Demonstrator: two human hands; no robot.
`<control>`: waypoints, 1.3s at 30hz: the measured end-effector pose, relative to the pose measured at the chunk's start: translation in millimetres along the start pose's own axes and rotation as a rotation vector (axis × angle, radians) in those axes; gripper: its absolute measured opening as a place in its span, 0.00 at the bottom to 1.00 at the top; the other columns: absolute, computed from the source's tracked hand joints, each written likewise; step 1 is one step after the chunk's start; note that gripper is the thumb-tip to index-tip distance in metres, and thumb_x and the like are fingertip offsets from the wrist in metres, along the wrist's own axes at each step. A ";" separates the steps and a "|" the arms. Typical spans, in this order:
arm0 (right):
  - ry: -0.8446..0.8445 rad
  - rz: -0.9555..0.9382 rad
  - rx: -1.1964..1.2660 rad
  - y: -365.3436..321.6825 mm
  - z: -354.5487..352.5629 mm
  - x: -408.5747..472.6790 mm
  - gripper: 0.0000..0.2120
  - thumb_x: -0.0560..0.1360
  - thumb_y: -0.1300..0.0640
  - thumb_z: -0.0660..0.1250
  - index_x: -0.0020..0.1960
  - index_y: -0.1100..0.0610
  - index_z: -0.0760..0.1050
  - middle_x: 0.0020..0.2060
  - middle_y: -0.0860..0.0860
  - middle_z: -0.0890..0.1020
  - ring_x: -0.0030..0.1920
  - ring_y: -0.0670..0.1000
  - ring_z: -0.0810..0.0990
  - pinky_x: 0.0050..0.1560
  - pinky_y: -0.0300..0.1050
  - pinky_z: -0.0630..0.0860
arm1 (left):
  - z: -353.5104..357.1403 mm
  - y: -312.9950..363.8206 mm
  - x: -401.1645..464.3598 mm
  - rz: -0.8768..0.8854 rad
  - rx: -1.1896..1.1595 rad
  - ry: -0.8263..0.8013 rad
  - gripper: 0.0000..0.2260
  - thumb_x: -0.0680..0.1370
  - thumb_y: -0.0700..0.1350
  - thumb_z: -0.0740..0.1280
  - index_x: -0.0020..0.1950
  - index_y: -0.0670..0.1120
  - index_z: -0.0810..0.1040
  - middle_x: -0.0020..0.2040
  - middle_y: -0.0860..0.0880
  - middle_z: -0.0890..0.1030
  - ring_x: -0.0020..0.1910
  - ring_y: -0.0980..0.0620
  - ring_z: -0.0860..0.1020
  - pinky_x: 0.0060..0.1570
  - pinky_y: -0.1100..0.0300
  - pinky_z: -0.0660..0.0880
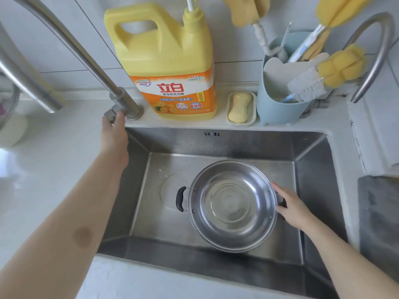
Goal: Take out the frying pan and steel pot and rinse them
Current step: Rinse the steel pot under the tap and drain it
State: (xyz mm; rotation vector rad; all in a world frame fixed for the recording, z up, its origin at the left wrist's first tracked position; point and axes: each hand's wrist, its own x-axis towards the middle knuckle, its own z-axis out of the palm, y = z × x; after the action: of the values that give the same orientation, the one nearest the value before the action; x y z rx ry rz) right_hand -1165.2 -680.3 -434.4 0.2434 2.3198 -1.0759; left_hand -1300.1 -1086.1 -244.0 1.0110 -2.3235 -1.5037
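Note:
The steel pot (232,205) stands upright in the steel sink (313,169), its inside bare and shiny. One black handle (181,198) points left. My right hand (291,207) grips the pot's right handle, which is mostly hidden under the fingers. My left hand (114,131) reaches up to the base of the tall steel faucet (121,100) and holds its lever with the fingertips. No water runs from the spout. No frying pan is in view.
A big yellow dish-soap jug (168,61), a soap bar in a dish (240,107) and a blue holder with brushes and sponges (280,93) line the sink's back ledge. A second curved faucet (375,52) stands at right. A grey mat (380,216) lies on the right counter.

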 end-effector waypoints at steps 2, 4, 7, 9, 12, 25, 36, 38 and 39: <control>-0.005 0.000 -0.008 -1.7 -1.0 -1.2 0.36 0.77 0.68 0.64 0.77 0.43 0.56 0.70 0.52 0.66 0.71 0.50 0.64 0.67 0.39 0.60 | 9.2 -37.4 -16.2 0.145 0.161 -0.001 0.12 0.78 0.53 0.60 0.61 0.53 0.71 0.55 0.52 0.74 0.51 0.52 0.75 0.52 0.57 0.72; -0.019 -0.004 -0.041 -3.1 -2.0 -1.9 0.37 0.77 0.68 0.63 0.77 0.42 0.54 0.71 0.52 0.65 0.69 0.51 0.66 0.68 0.41 0.61 | 25.2 -87.2 -39.2 0.164 0.349 -0.240 0.19 0.78 0.49 0.66 0.68 0.51 0.71 0.67 0.46 0.72 0.65 0.46 0.71 0.64 0.52 0.67; -0.047 -0.008 -0.111 0.9 -2.0 -1.2 0.38 0.78 0.65 0.63 0.77 0.39 0.50 0.74 0.50 0.60 0.73 0.50 0.62 0.72 0.43 0.58 | 47.8 -156.7 -78.7 0.028 0.877 -0.763 0.35 0.77 0.51 0.68 0.79 0.52 0.53 0.79 0.43 0.50 0.76 0.41 0.55 0.73 0.50 0.59; -0.056 0.009 -0.151 3.4 -2.2 -0.8 0.37 0.79 0.62 0.62 0.76 0.35 0.47 0.77 0.49 0.55 0.75 0.50 0.60 0.73 0.45 0.58 | 53.6 -181.1 -90.7 0.045 1.015 -0.866 0.39 0.77 0.53 0.68 0.79 0.59 0.44 0.79 0.46 0.41 0.77 0.39 0.50 0.73 0.46 0.59; -0.068 0.015 -0.186 5.8 -0.8 -2.0 0.39 0.79 0.57 0.63 0.76 0.34 0.43 0.78 0.48 0.52 0.75 0.51 0.60 0.73 0.47 0.60 | 56.8 -194.9 -85.3 0.044 0.965 -0.858 0.42 0.77 0.50 0.69 0.77 0.62 0.42 0.79 0.47 0.40 0.76 0.41 0.56 0.70 0.49 0.64; -0.012 -0.080 -0.022 -9.4 -0.5 -28.9 0.41 0.75 0.63 0.68 0.72 0.34 0.48 0.66 0.48 0.65 0.64 0.45 0.66 0.69 0.39 0.60 | 36.5 -172.2 -86.8 0.073 0.679 -0.800 0.41 0.75 0.38 0.70 0.76 0.67 0.51 0.69 0.49 0.58 0.47 0.47 0.74 0.55 0.59 0.75; -0.003 -0.400 -0.020 -109.5 -81.9 -115.1 0.48 0.70 0.61 0.75 0.71 0.27 0.50 0.60 0.39 0.64 0.44 0.45 0.75 0.49 0.24 0.68 | -78.6 -62.3 -112.1 0.384 0.541 -0.807 0.48 0.68 0.46 0.77 0.73 0.71 0.47 0.59 0.52 0.62 0.47 0.48 0.73 0.51 0.69 0.73; 0.056 -0.494 -0.036 -126.2 -96.8 -135.0 0.50 0.69 0.61 0.76 0.71 0.24 0.50 0.59 0.41 0.66 0.48 0.43 0.73 0.51 0.26 0.68 | -97.6 -41.6 -122.7 0.476 0.481 -0.738 0.49 0.67 0.48 0.79 0.70 0.76 0.48 0.58 0.54 0.62 0.50 0.49 0.73 0.51 0.68 0.74; 0.103 -0.549 -0.046 -133.4 -103.4 -143.8 0.51 0.68 0.61 0.77 0.70 0.24 0.50 0.59 0.41 0.66 0.52 0.42 0.72 0.53 0.27 0.68 | -106.3 -31.7 -128.3 0.540 0.452 -0.690 0.50 0.66 0.47 0.79 0.69 0.79 0.48 0.58 0.54 0.63 0.50 0.50 0.73 0.51 0.65 0.75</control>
State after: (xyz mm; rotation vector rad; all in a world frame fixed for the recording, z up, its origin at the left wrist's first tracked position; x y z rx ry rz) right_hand -1141.2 -681.1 -214.0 -0.3890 2.5721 -1.2802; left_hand -1137.2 -1090.2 -197.0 -0.1690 -3.1341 -1.2405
